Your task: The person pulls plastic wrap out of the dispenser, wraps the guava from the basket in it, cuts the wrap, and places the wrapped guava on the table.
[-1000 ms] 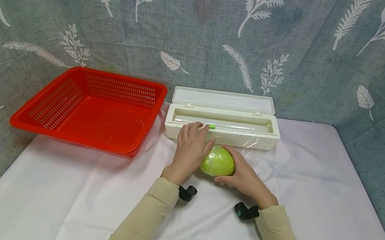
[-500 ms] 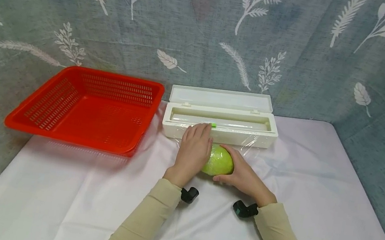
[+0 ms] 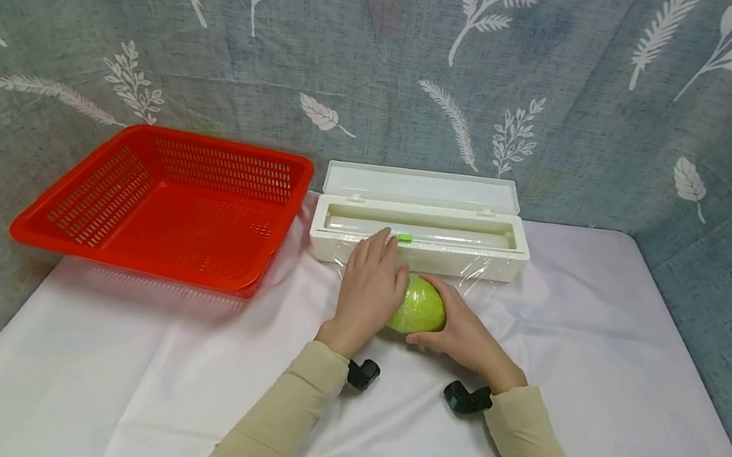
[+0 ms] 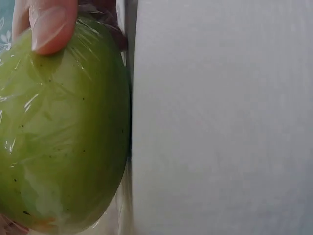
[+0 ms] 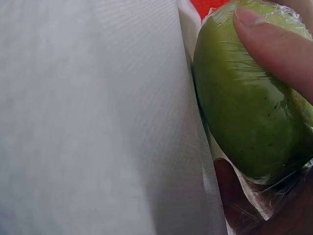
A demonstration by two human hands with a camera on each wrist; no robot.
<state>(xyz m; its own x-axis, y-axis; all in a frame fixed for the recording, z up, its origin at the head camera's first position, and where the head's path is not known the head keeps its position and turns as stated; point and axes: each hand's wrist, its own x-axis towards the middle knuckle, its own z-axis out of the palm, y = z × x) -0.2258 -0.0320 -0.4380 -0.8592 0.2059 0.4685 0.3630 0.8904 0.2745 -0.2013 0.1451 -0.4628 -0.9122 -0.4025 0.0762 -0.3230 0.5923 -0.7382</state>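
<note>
An oval green fruit (image 3: 421, 309) with small dark specks is covered in clear cling film, close to the tabletop. My right hand (image 3: 464, 336) grips its right side, thumb low on the near side and fingers behind. My left hand (image 3: 367, 289) lies along the fruit's left side, fingers stretched toward the front edge of a white cling film dispenser (image 3: 475, 266), beside its green slider (image 3: 405, 238). Its thumb is at the fruit. The dispenser lid stands up at the back. In the right wrist view a thumb (image 5: 279, 46) lies across the wrapped fruit (image 5: 244, 112).
A red plastic basket (image 3: 151, 272) with slotted sides stands left of the dispenser. A white cloth (image 3: 601, 378) covers the table. Behind hangs a grey-blue leaf-patterned curtain (image 3: 381, 39). Loose film (image 3: 474, 270) runs down the dispenser's front by the fruit.
My left hand has shifted slightly right, and its fingers, drawn in half a second ago, reach forward again. My right hand keeps its grip on the fruit. The head view has shifted slightly.
</note>
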